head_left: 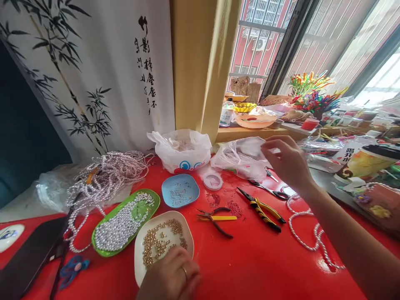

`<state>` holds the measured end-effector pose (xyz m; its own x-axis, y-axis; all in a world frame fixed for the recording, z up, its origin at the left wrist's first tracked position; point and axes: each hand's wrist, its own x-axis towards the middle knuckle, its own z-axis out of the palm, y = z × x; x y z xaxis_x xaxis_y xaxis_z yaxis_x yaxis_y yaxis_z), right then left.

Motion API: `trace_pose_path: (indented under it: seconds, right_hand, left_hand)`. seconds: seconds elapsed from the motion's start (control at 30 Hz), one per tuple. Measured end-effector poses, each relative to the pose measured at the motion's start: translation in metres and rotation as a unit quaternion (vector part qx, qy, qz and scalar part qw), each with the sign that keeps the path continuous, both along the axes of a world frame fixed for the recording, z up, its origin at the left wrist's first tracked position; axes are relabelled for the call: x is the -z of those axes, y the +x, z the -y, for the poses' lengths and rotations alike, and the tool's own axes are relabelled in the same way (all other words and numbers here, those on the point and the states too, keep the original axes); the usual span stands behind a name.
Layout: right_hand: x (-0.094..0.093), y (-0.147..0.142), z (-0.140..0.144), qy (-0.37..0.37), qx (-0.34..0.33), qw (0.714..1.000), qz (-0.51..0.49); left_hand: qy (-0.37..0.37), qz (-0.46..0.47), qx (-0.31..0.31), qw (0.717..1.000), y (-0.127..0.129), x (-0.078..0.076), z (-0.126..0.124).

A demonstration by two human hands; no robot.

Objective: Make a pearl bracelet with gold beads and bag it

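Note:
My left hand (171, 276) is low in the picture, over the near edge of a cream dish (189, 246) of gold beads (156, 243). Its fingers are curled together, and whatever they may hold is hidden. My right hand (286, 160) is raised on the right, above the table and near a clear plastic bag (240, 156). Thumb and forefinger come together there in a pinch; anything between them is too fine to make out. Beside the cream dish lies a green dish (157, 199) of silvery pearl beads (120, 229). Small metal pieces lie in a blue dish (180, 185).
Black-and-yellow pliers (261, 208), smaller dark-handled pliers (215, 220) and scissors (270, 189) lie on the red table (237, 266). Bead strands (106, 179) are heaped at left; another strand (303, 237) runs under my right forearm. Behind stands a white plastic bag (184, 152). A cup (365, 164) is at right.

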<state>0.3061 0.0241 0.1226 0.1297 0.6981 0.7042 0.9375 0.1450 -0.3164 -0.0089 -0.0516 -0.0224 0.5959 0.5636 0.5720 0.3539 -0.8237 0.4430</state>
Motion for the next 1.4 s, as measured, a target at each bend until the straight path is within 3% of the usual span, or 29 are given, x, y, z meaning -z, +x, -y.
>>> trace_pose_path:
  seconds: [0.07, 0.2, 0.3, 0.43, 0.7, 0.83, 0.97, 1.07, 1.2, 1.4]
  right_hand:
    - [0.010, -0.003, 0.004, -0.047, -0.007, 0.998, 0.047]
    - [0.031, 0.008, 0.009, -0.216, -0.016, 0.970, 0.115]
    - [0.044, 0.024, 0.015, -0.270, -0.018, 0.954, 0.130]
    - [0.056, 0.026, 0.018, -0.297, -0.015, 0.945, 0.136]
    - [0.104, -0.052, -0.019, -0.312, -0.100, 0.932, 0.151]
    - [0.119, -0.063, -0.037, -0.312, -0.113, 0.933, 0.136]
    - [0.115, -0.056, -0.042, -0.300, -0.127, 0.942, 0.077]
    - [0.100, -0.054, -0.036, -0.286, -0.161, 0.945, 0.007]
    - [0.076, -0.065, -0.017, -0.282, -0.246, 0.924, -0.081]
    - [0.052, -0.091, 0.007, -0.285, -0.348, 0.874, -0.184]
  left_hand:
    - [-0.010, -0.001, 0.004, 1.000, -0.002, 0.000, -0.002]
    - [-0.013, -0.015, 0.015, 1.000, -0.001, 0.001, -0.003]
    - [-0.025, -0.025, 0.020, 0.999, -0.001, 0.002, -0.004]
    - [-0.049, -0.059, 0.022, 0.997, -0.001, -0.007, -0.007]
    - [-0.068, -0.072, 0.003, 0.995, 0.010, -0.035, -0.017]
    - [-0.086, -0.071, -0.021, 0.994, 0.007, -0.046, -0.020]
    - [-0.168, -0.049, -0.071, 0.982, 0.007, -0.060, -0.027]
    - [-0.259, 0.016, -0.097, 0.961, 0.011, -0.065, -0.040]
    - [-0.337, 0.120, -0.129, 0.925, 0.018, -0.068, -0.063]
    - [-0.400, 0.253, -0.043, 0.880, 0.022, -0.069, -0.084]
